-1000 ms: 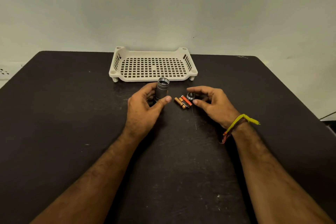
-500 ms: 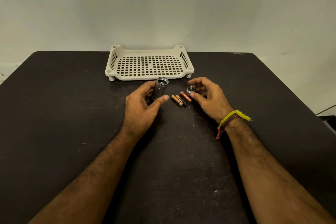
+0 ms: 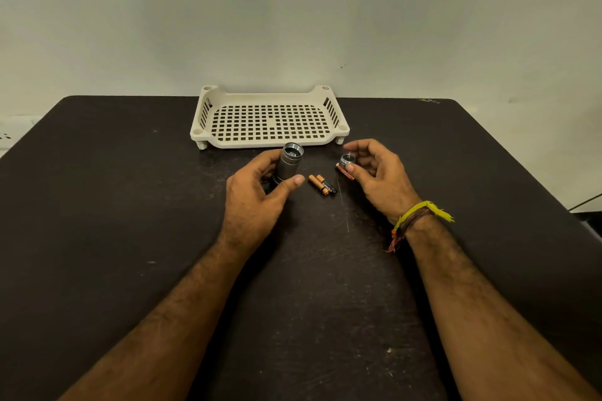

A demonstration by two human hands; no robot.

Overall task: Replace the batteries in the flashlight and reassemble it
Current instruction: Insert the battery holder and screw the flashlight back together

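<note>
Left hand point(image 3: 250, 198), fingers curled round the upright silver metal flashlight body point(image 3: 289, 163) near the black counter's point(image 3: 97, 205) far edge; right hand point(image 3: 379, 176) pinching the small silver end cap point(image 3: 346, 160) and one orange battery point(image 3: 345, 172); two orange-and-black batteries point(image 3: 322, 185) between the hands; perforated cream plastic tray point(image 3: 270, 119) at the far edge.

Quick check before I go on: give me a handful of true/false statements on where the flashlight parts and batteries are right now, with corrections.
1. The left hand holds the flashlight body upright, open end up. True.
2. The right hand holds the end cap. True.
3. All three batteries lie in the tray. False: the white tray holds none; two batteries lie on the table between the hands.
4. The third battery is at the right hand's fingers. True.
5. The cap is screwed on. False: it is apart from the body.
</note>
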